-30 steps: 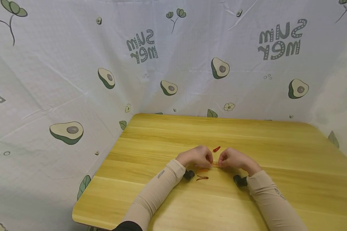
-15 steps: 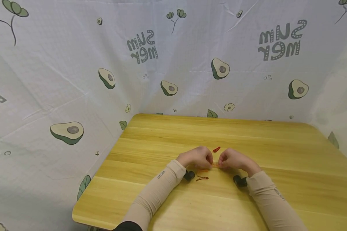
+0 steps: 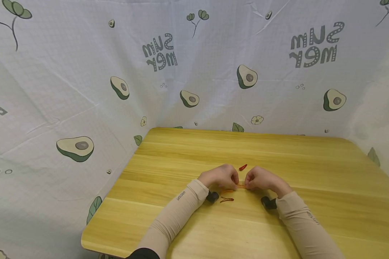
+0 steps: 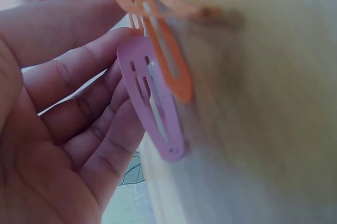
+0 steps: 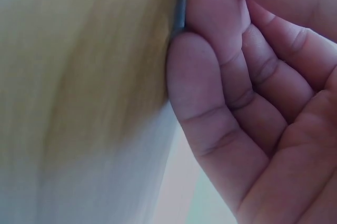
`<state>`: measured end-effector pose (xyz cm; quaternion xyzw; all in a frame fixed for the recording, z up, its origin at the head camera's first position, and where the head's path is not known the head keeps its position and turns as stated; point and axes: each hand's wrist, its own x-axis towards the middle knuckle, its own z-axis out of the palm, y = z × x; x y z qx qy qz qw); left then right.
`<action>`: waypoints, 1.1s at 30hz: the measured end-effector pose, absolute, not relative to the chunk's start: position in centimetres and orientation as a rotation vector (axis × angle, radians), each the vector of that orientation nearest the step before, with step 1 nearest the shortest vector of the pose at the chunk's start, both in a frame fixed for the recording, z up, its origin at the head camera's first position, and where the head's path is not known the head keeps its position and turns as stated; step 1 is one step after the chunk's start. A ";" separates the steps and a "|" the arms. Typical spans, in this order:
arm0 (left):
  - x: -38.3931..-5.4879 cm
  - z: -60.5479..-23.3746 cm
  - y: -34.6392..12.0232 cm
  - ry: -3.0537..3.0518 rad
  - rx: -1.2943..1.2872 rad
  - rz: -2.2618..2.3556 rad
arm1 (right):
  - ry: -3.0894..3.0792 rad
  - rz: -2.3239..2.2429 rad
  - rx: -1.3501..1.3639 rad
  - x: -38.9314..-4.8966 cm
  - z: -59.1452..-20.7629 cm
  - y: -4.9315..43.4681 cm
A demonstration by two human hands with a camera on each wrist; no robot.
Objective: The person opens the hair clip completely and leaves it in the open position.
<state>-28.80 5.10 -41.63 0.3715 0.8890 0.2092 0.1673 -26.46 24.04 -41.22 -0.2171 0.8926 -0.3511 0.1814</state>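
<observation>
Left hand and right hand face each other close over the table, fingers curled and thumbs in. Between their fingertips stretches an orange hair clip, pinched from both sides; its ends are hidden by the fingers. A second orange snap hair clip, spread apart, lies by the left hand, alongside a pink snap hair clip close to the fingers. A brown hair clip, also spread, lies nearer the body. In the right wrist view a dark bluish sliver shows at the fingertips.
A red hair clip lies beyond the hands on the wooden table. Black wrist cameras sit under both wrists, close to the tabletop. A white avocado-print curtain hangs behind and at the sides.
Both hands hold nearly the same place. The orange hair clip between their fingertips shows slightly lower and more plainly than a second ago. The clips on the table have not moved.
</observation>
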 end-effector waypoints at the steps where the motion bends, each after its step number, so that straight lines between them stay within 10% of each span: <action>1: -28.8 -41.6 5.1 2.531 1.058 0.594 | 2.520 -0.989 -0.616 -26.5 -41.2 24.0; 33: -28.8 -41.0 4.8 2.556 1.037 0.618 | 2.515 -0.945 -0.589 -26.5 -40.5 23.9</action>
